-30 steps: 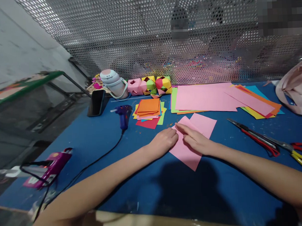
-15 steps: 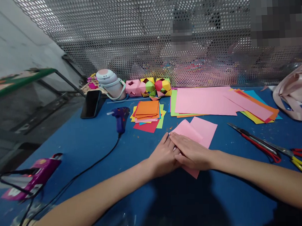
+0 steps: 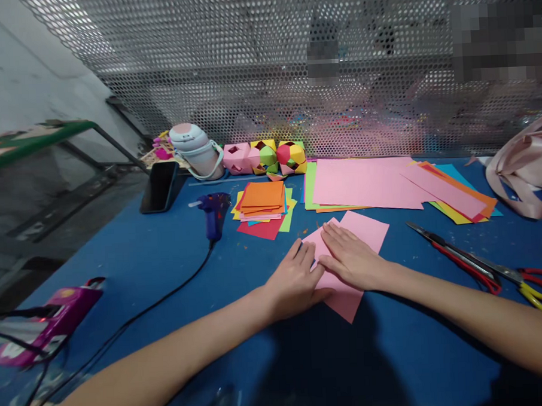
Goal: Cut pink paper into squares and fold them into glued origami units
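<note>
Pink paper [image 3: 371, 231] lies on the blue table in front of me, with a folded-over flap near its upper left. My right hand [image 3: 354, 256] rests flat on the flap, fingers stretched toward its upper edge. Along the left edge of the paper sits my left hand [image 3: 296, 282], palm down with its fingers extended and touching the sheet. The thumb of the left hand lies on the lower part of the paper. Neither hand grasps anything. Part of the paper is hidden beneath both hands.
A blue glue gun [image 3: 214, 214] and a stack of small coloured papers [image 3: 262, 197] lie to the left. Large pink sheets [image 3: 364, 184] are behind. A cutter [image 3: 453, 255] and scissors [image 3: 516, 273] lie right. Folded paper balls [image 3: 264, 157] stand beside a bottle [image 3: 197, 149].
My right hand has slid up and right across the paper, away from my left hand. The raised flap now lies pressed flat. My left hand has stayed nearly in place, its thumb more exposed.
</note>
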`<state>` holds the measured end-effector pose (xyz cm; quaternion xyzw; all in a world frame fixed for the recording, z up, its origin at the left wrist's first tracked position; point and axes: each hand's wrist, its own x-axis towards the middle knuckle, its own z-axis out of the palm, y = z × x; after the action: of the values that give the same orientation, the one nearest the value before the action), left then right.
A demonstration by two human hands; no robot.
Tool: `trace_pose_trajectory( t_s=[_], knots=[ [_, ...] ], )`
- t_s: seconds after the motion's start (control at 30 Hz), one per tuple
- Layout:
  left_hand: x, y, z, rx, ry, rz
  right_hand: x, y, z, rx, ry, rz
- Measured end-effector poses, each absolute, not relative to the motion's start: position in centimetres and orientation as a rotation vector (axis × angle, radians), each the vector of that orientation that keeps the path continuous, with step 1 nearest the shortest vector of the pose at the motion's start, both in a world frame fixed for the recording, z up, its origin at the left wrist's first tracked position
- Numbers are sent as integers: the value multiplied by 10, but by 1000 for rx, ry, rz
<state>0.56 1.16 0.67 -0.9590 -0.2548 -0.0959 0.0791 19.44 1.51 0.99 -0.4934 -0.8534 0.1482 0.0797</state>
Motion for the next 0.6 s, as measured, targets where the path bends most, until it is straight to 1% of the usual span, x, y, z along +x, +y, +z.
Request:
trace_pose_trajectory(
  t_s=[0.17, 0.3, 0.6],
  knots=[
    [7, 12, 8, -2850, -759, -276, 191, 26, 7, -1555, -2542, 355],
    [6, 12, 8, -2867, -748, -267, 201, 29, 3, -1515, -2525, 299],
    [5, 13, 11, -2934, -770, -275, 258, -19, 6, -1506, -2595, 143]
  ],
)
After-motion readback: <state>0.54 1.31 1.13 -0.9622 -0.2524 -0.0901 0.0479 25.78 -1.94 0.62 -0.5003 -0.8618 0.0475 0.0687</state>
